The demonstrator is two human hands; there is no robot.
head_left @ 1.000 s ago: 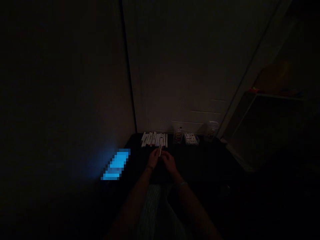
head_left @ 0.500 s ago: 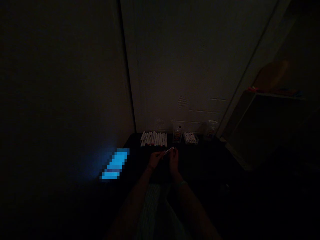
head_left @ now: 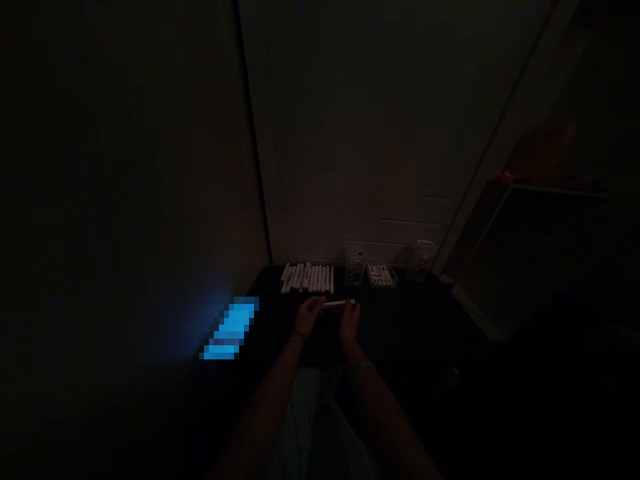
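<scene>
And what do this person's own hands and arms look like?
The left hand and right hand are ungloved, and no sleeves show. A thin, dark bracelet circles the left wrist; a paler band circles the right. It is too dark to make out finer detail.

- The scene is viewed from the wearer's head, faced forward and down.
- The left hand [head_left: 307, 316] and right hand [head_left: 349, 323] are seen from near, the wall [head_left: 350, 133] from farther.
</scene>
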